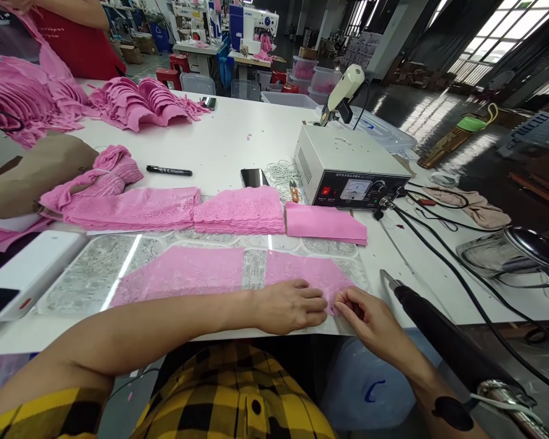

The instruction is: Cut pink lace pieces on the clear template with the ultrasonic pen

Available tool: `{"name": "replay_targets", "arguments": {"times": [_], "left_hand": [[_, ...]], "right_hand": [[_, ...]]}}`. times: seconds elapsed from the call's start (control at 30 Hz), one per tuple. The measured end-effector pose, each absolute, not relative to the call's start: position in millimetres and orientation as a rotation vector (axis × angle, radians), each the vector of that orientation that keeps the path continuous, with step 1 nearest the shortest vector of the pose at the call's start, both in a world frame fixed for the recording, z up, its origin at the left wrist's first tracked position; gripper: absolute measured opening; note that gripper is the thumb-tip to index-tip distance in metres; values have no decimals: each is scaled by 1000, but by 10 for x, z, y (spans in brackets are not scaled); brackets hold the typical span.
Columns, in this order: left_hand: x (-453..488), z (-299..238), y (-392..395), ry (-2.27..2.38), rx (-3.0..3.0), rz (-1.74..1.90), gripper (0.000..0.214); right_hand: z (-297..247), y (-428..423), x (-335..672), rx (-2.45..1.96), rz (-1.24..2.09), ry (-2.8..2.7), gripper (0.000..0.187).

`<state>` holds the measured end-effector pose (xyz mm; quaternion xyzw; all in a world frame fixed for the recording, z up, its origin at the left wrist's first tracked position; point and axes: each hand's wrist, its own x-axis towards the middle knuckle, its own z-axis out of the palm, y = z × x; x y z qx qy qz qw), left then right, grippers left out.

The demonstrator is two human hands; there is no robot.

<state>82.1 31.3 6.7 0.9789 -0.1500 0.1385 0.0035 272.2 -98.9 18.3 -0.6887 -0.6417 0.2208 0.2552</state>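
Note:
Two flat pink lace fabric pieces lie on a clear patterned sheet near the table's front edge: a left lace piece point(196, 271) and a right lace piece point(297, 268). My left hand point(288, 308) rests palm down on the lower part of the right piece, its fingers bent a little and holding nothing. Beside it, my right hand point(363, 314) pinches the lower right edge of that same piece between thumb and fingers. Behind them sit a long stack of pink lace point(132, 207), a scalloped lace stack point(240, 210) and smooth pink fabric point(324, 222).
A grey control box point(352, 164) stands behind, with cables trailing right. A black-handled tool with a metal tip point(434, 329) juts in at the right, near a glass jug point(507, 256). Orange snips point(294, 191) and a marker point(169, 171) lie behind. Another person point(73, 36) stands across the table.

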Motion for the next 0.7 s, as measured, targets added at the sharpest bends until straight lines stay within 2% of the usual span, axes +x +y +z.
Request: {"name": "replay_targets", "arguments": {"times": [0.23, 0.43, 0.7], "left_hand": [[811, 54, 313, -491, 3060, 513, 21], [818, 58, 305, -492, 3056, 535, 20], [806, 74, 285, -516, 3103, 507, 21]], "right_hand": [[172, -1013, 2715, -1883, 619, -1819, 20], [168, -997, 2746, -1879, 594, -1830, 25], [233, -937, 2795, -1895, 762, -1768, 34]]}}
